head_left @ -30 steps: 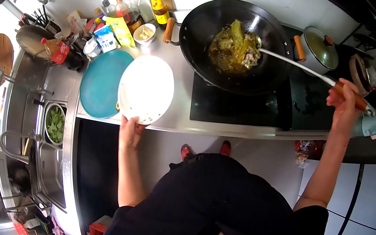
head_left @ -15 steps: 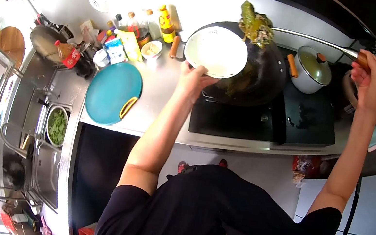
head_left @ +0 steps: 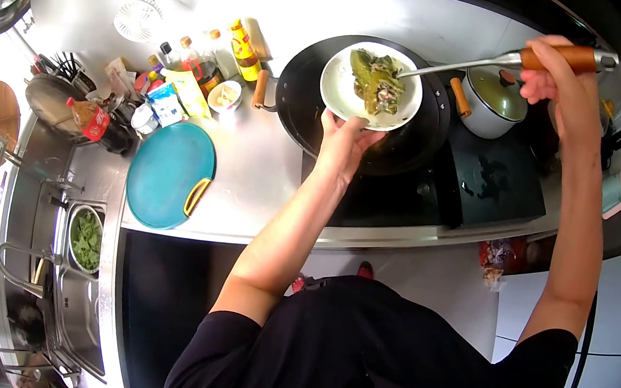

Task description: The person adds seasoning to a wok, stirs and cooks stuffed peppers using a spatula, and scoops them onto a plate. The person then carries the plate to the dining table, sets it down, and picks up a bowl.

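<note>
Steel counter (head_left: 258, 165): runs left of and along the front of a dark cooktop (head_left: 496, 179).
Black wok (head_left: 304, 83): over the cooktop, toward the counter's back edge; partly hidden by the plate.
Teal board (head_left: 169, 176): on the counter's left part, lower side at the front edge; yellow handle.
Utensil (head_left: 557, 58): wooden handle, metal shaft reaching the food; head not discernible.
White plate (head_left: 335, 92): held above the wok.
Lidded pot (head_left: 496, 101): right of the wok, near the back edge.
Right hand (head_left: 559, 83): fingers wrapped around the utensil's handle.
Left hand (head_left: 347, 143): pinching the plate's near rim.
Green food (head_left: 376, 84): on the plate.
Dark-drink bottle (head_left: 96, 126): counter's rear left corner; red label, white lettering too small to read.
Yellow bottle (head_left: 244, 49): back edge; red-and-yellow label, wording illegible.
</note>
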The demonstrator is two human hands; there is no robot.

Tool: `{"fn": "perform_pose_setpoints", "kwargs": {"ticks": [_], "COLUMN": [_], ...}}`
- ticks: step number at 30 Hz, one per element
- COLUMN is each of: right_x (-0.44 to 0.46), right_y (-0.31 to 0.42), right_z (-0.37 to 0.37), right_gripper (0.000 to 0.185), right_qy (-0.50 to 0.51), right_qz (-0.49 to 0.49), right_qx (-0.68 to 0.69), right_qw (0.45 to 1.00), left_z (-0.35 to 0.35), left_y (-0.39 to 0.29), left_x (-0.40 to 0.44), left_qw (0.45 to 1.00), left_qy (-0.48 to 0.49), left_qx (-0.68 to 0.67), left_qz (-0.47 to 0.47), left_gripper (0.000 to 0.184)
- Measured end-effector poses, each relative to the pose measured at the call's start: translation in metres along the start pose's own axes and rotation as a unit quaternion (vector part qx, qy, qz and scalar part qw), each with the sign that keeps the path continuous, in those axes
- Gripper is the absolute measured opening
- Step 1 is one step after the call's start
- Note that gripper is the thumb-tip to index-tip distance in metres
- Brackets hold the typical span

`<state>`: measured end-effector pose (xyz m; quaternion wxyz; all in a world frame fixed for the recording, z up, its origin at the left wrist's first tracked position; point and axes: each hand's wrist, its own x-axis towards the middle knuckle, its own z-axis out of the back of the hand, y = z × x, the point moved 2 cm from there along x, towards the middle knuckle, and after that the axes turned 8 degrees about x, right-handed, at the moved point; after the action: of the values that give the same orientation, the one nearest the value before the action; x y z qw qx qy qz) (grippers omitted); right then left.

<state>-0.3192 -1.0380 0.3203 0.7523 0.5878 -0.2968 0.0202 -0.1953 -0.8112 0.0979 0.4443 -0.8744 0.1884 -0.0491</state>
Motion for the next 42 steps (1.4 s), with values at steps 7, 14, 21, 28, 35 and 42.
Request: {"fn": "perform_pose_setpoints", "kwargs": {"ticks": [7, 14, 21, 28, 35, 42], "right_x": [-0.012, -0.029, -0.045, -0.036, -0.037, -0.058], "right_y": [0.092, 0.109, 0.101, 0.066, -0.004, -0.055], "right_z": [-0.073, -0.087, -0.043, 0.009, 0.061, -0.018], "right_gripper": [0.009, 0.011, 0.027, 0.033, 0.033, 0.022], "right_qy": [0.054, 0.133, 0.256, 0.031, -0.044, 0.183], "right_qz": [0.047, 0.204, 0.297, 0.189, 0.109, 0.095], "right_qx": [-0.154, -0.275, -0.381, -0.188, -0.047, -0.076], "right_qw": [0.985, 0.93, 0.838, 0.963, 0.992, 0.976], "left_z": [-0.002, 0.013, 0.035, 0.06, 0.087, 0.132], "left_y": [-0.012, -0.034, -0.059, -0.087, -0.108, -0.108], "left_x": [-0.006, -0.016, -0.02, -0.042, -0.082, -0.141], "left_qw": [1.0, 1.0, 0.999, 0.997, 0.991, 0.982], "left_qy": [-0.009, -0.004, 0.004, -0.005, -0.047, -0.148], "left_qx": [-0.017, -0.018, -0.009, 0.015, 0.071, 0.065], "left_qz": [0.0, -0.012, -0.042, -0.075, -0.104, -0.1], "left_gripper": [0.065, 0.065, 0.061, 0.06, 0.058, 0.058]}}
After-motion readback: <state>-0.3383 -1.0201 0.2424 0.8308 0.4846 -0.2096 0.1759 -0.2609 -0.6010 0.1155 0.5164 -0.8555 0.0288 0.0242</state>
